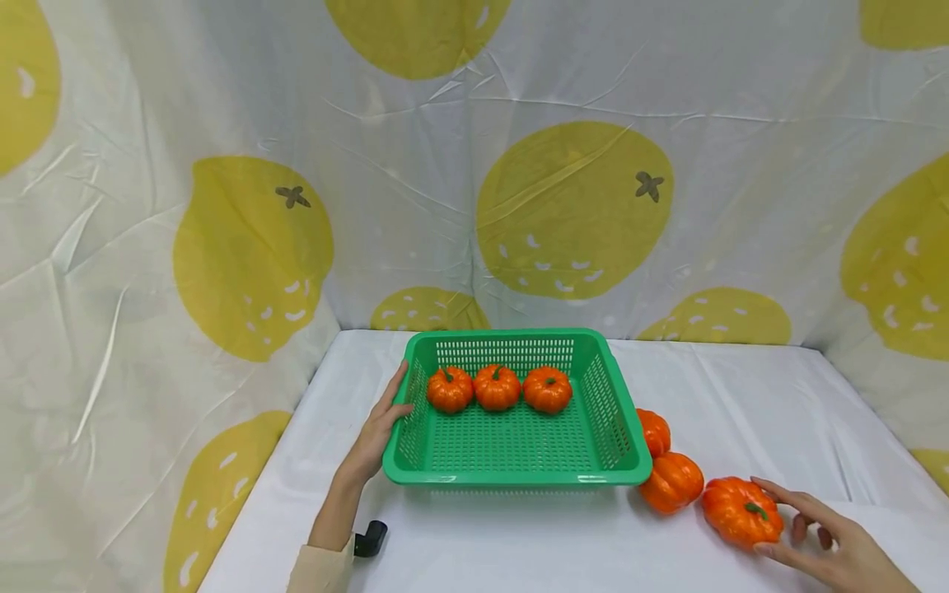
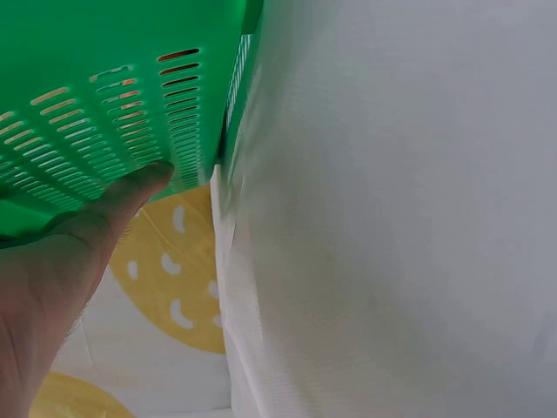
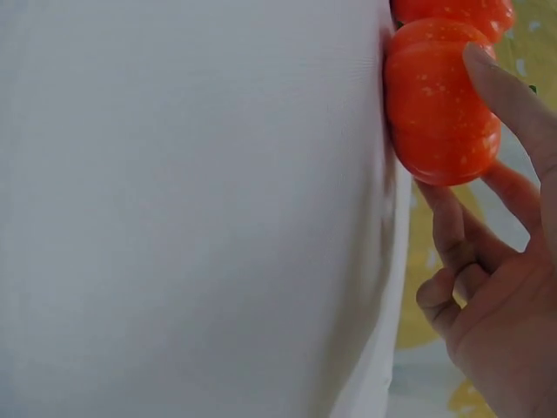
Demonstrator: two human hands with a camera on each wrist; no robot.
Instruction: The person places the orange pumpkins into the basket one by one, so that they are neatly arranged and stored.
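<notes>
A green plastic basket (image 1: 519, 478) stands on the white-covered table, with three small orange pumpkins (image 1: 497, 388) in a row inside. My left hand (image 1: 374, 432) holds its left rim, thumb over the edge; in the left wrist view one digit lies along the slotted outer wall (image 2: 78, 104). At the lower right my right hand (image 1: 823, 535) grips another orange pumpkin (image 1: 734, 506) with a green stem, thumb on one side and a finger on the other. The right wrist view shows its other fingers (image 3: 448, 231) loosely bent, beside or below the pumpkin.
Two more orange pumpkins (image 1: 670, 483) lie against the basket's right side, the farther one (image 1: 654, 432) partly hidden by the rim. A lemon-print cloth (image 1: 571, 210) hangs behind and at both sides of the table. A black device (image 1: 371, 538) sits at the left wrist.
</notes>
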